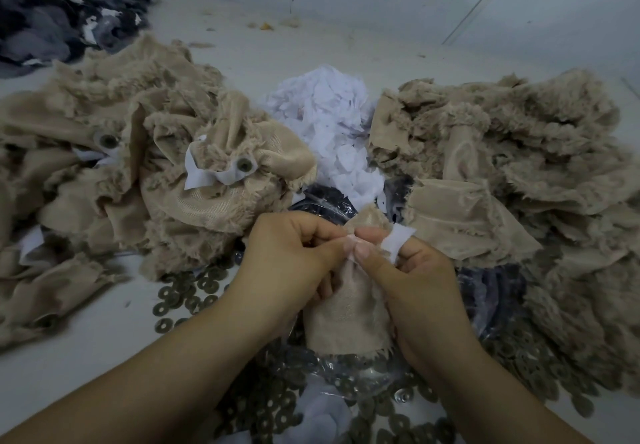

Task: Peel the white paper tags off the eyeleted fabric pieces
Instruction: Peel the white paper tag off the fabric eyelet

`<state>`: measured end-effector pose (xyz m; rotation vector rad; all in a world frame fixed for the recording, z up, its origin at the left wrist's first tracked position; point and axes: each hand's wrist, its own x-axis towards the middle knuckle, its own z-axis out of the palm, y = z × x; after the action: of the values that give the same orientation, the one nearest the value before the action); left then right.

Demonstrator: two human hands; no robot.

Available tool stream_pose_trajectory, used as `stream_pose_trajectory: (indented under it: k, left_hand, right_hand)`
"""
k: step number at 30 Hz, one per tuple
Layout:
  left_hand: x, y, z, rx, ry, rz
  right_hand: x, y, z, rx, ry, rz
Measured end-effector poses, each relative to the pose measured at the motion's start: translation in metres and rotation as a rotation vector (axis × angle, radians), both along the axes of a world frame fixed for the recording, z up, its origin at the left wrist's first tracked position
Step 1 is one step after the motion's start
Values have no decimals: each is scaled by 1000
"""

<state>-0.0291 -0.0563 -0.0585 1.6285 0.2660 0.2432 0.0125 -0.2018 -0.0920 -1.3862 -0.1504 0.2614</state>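
A small beige fabric piece (pixel 346 315) hangs between my hands over the middle of the table. My left hand (pixel 291 256) pinches its top edge with thumb and forefinger. My right hand (pixel 412 270) pinches the same spot from the right, fingertips meeting those of the left. A strip of white paper tag (pixel 398 241) is looped over my right forefinger. On the left lies a heap of beige furry pieces (pixel 138 173) with metal eyelets (pixel 245 165) and white tags (pixel 199 173) stuck on. A second beige heap (pixel 519 166) lies on the right.
A mound of loose white paper tags (pixel 332 125) sits behind my hands. Several metal washers (pixel 187 298) lie scattered on clear plastic bags (pixel 485 305) under and around my hands. Dark grey fabric (pixel 52 18) is piled at the far left corner. A pale wall runs behind.
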Motion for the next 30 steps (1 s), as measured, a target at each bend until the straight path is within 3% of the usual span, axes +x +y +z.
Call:
stream_pose_trajectory:
  k: [3,6,8,11,13,20,24,30]
  left_hand:
    - [1,1,0,-116,17,-4]
    - [1,0,-1,-57,16,6]
    - [0,-1,-2,73,1,32]
    - [-1,-4,-4,418,-36,69]
    - [-1,-5,-2,525,-60,85]
    - [1,-4,0,509,-24,50]
    - [-6,-10,-5,644,-94,49]
    - [-1,-9,-13,658,-98,55]
  right_hand:
    - [-1,1,1,24,42,-9]
    - [-2,1,2,26,65,-29]
    - [-3,2,4,27,56,-27]
    - [-4,2,4,21,28,-35]
    - [-5,2,4,11,-1,-52]
    - [-7,3,7,-2,-5,-81]
    - [-6,4,9,21,12,-73]
    - [-4,3,8,7,-20,-56]
